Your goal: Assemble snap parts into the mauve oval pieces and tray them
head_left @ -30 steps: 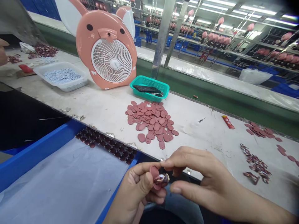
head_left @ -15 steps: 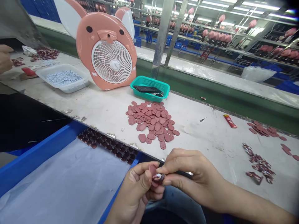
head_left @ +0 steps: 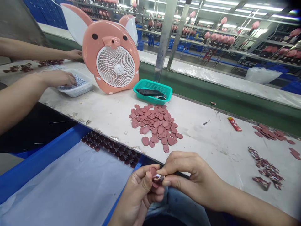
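Largest in our view is the pale tabletop (head_left: 101,108), then the blue bin (head_left: 42,153) below its near edge and the pink fan (head_left: 116,62) standing on it. A co-worker's arms now reach in at left, where only part of a hand showed half a second ago; one co-worker's hand (head_left: 60,78) is at the white tray (head_left: 80,91). The heap of reddish ovals (head_left: 156,125) lies beyond our hands. Our left hand (head_left: 139,190) is clamped on a reddish oval piece (head_left: 153,171), just off the tabletop's near edge. A second ago our right hand (head_left: 191,174) stood apart; now its thumb and forefinger pinch a small dark fitting (head_left: 158,179) against that oval. We judge both hands are working the pair; whether they are joined, we cannot tell.
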Demonstrator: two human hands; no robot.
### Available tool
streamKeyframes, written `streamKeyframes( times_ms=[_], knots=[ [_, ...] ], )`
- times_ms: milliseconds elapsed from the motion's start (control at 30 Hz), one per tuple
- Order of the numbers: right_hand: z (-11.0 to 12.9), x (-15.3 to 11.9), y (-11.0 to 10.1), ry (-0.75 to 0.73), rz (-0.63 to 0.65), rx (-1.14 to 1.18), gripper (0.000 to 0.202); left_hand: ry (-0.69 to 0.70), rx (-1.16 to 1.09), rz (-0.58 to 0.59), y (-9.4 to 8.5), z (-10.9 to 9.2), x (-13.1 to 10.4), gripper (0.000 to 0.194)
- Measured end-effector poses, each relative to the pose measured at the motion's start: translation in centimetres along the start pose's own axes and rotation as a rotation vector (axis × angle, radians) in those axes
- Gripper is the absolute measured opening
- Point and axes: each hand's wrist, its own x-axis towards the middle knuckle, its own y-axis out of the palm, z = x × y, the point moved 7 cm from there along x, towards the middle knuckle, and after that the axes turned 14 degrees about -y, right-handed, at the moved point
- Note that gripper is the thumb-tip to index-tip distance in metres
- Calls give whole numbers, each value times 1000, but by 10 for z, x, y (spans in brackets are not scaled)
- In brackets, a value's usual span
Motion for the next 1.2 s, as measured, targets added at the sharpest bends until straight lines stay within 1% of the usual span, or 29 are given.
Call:
streamKeyframes(
  times_ms=[167, 267, 333, 367, 467, 500, 567, 667, 767, 867, 933, 1000, 1067, 1133, 1200],
  knots=[
    [-5, 1, 0, 62, 41, 16, 10, -13, 20, 32, -3, -3, 6, 43],
    [-6, 3, -1, 43, 36, -44, 9, -27, 58, 52, -6, -5, 10, 57],
    [-4, 5, -2, -14, 2, -140, 9, 20, 77, 11, -12, -9, 11, 67],
    [-3, 5, -1, -53, -27, -205, 10, 79, 81, -36, -17, -12, 10, 67],
    [2, 3, 7, -195, -135, -452, 16, 329, 87, -204, -30, -23, 3, 52],
    [3, 1, 13, -252, -159, -539, 17, 399, 95, -244, -32, -26, 1, 49],
    [6, -2, 27, -361, -184, -690, 21, 485, 114, -280, -33, -29, -2, 45],
    [4, -5, 48, -451, -199, -782, 25, 541, 122, -319, -36, -33, -3, 39],
    [-2, 0, 61, -456, -214, -775, 25, 549, 112, -382, -47, -36, -3, 33],
    [-6, 7, 70, -437, -212, -764, 19, 498, 126, -392, -59, -36, -1, 32],
    [-3, 9, 73, -439, -200, -754, 18, 496, 195, -433, -72, -41, 1, 32],
    [5, 6, 73, -484, -190, -750, 17, 542, 307, -544, -92, -54, 3, 36],
    [15, -3, 68, -540, -192, -783, 14, 604, 395, -694, -123, -73, 7, 42],
    [18, -13, 59, -539, -195, -839, 12, 658, 474, -848, -159, -98, 12, 46],
    [12, -24, 48, -492, -197, -874, 14, 676, 626, -999, -193, -124, 19, 39]
  ],
)
